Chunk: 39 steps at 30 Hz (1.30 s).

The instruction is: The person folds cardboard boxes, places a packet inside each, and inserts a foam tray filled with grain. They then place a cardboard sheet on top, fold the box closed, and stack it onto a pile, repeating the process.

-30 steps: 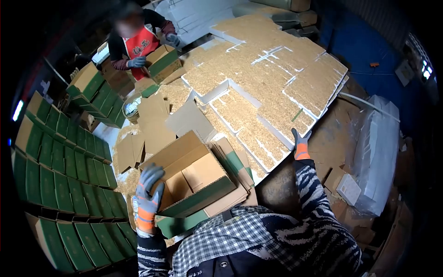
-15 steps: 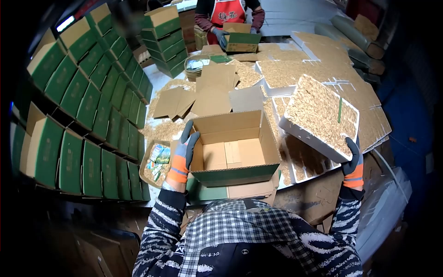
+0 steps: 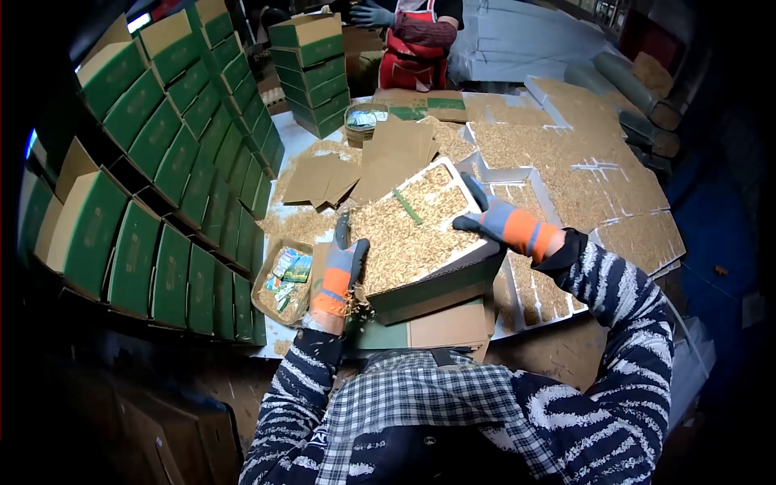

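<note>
A white foam tray full of pale grain-like bits lies tilted over the top of a green cardboard box, with a green strip on its surface. My right hand, in a grey and orange glove, grips the tray's upper right edge. At the left, my left hand holds the near left side of tray and box, thumb over the edge. Some bits are spilling beside my left wrist. The inside of the box is hidden under the tray.
Green boxes stand stacked at the left, with another stack behind. A basket of packets sits left of my left hand. Flat cardboard and filled trays cover the table. A person in a red apron stands across.
My right hand has carried the tray leftward onto the box, covering its opening. My left hand has shifted slightly right. The person opposite has let go of a box and raised a hand.
</note>
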### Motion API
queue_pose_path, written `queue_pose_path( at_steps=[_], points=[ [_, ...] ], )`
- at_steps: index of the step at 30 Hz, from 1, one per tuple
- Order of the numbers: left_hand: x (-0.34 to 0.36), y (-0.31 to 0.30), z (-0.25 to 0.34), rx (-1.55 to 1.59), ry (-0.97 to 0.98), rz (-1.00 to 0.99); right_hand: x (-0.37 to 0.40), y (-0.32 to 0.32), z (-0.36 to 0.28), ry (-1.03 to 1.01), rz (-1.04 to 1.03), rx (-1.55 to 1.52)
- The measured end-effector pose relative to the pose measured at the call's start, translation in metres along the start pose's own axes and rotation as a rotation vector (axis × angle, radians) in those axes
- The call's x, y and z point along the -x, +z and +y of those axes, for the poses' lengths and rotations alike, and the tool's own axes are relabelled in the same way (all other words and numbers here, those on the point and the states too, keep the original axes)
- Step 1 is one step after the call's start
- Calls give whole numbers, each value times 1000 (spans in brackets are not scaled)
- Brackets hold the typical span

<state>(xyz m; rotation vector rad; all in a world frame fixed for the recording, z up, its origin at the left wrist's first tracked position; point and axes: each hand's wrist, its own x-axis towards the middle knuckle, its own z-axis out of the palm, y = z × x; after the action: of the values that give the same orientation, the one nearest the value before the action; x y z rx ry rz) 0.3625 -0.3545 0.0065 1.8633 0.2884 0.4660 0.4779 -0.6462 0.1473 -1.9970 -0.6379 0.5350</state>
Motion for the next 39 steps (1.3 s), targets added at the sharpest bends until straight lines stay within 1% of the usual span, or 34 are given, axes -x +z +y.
queue_pose_path(
  at_steps=[3,4,5,6,8,9,10,11,12,14,15,16,17,18,19,20,21,22,23,24,26,27,28,29,30,31,32,33,34,35,36,37,38,39],
  points=[
    [9,-10,33,150,-165,-35,-19,3,15,177,-158,454],
    [10,-9,22,155,-109,-29,-25,6,24,240,-215,626],
    [11,-7,11,106,-48,-39,-28,12,36,155,-287,854],
    [12,-5,13,57,11,-48,-31,18,42,68,-361,1080],
    [13,-7,27,100,-27,-51,-40,26,44,-102,-500,1258],
    [13,-14,37,92,-146,-92,-43,31,35,-101,-541,1272],
    [11,-16,33,70,-102,-115,-52,38,50,-194,-463,1219],
    [9,-17,29,48,-57,-137,-57,37,35,-250,-367,1233],
    [8,-17,27,42,-73,-120,-59,34,12,-308,-277,1240],
    [12,-13,26,-92,49,-105,-78,3,-2,-273,75,770],
    [13,-11,34,-105,-24,-120,-105,-15,20,-272,251,639],
    [15,-5,30,36,-68,-78,-140,-32,65,-373,446,495],
    [14,-3,39,25,7,-67,-163,-43,96,-167,512,469],
    [15,-1,42,23,10,-54,-196,-51,165,-212,543,353],
    [17,2,43,49,23,-29,-230,-50,250,-116,600,464],
    [17,1,43,56,-15,-41,-239,-46,291,55,467,317],
    [17,-1,49,30,-68,-27,-260,-37,369,135,496,247],
    [17,-3,49,42,-94,-33,-264,-29,409,147,427,61],
    [17,-6,43,57,-65,-8,-230,-12,377,59,402,26],
    [17,-9,34,76,-32,9,-235,-7,404,61,389,21],
    [16,-25,-18,307,-92,44,-246,-9,448,464,464,277],
    [13,-39,-38,83,-115,134,-234,-11,436,470,467,279],
    [6,-60,-75,-136,-150,201,-216,-21,410,203,452,80],
    [3,-82,-124,-231,-183,338,-194,-31,370,-69,433,-113],
    [-1,-104,-141,-331,-331,415,-172,-41,327,-82,480,-12],
    [-5,-123,-165,-584,-428,470,-149,-51,283,-94,526,90],
    [-9,-138,-202,-545,-532,547,-128,-58,242,-136,588,61],
    [-15,-145,-204,-624,-591,483,-107,-68,209,-200,615,151],
    [-21,-147,-202,-704,-648,415,-91,-76,192,-295,709,129],
    [-25,-145,-197,-695,-640,402,-67,-78,160,-386,722,244],
    [-28,-140,-189,-818,-640,337,-44,-73,119,-474,730,361],
    [-32,-137,-186,-942,-635,271,-27,-63,78,-610,686,482],
    [-37,-136,-193,-932,-623,259,-12,-49,40,-744,635,604],
    [-43,-139,-204,-941,-627,229,-1,-34,13,-815,546,644]
  ],
)
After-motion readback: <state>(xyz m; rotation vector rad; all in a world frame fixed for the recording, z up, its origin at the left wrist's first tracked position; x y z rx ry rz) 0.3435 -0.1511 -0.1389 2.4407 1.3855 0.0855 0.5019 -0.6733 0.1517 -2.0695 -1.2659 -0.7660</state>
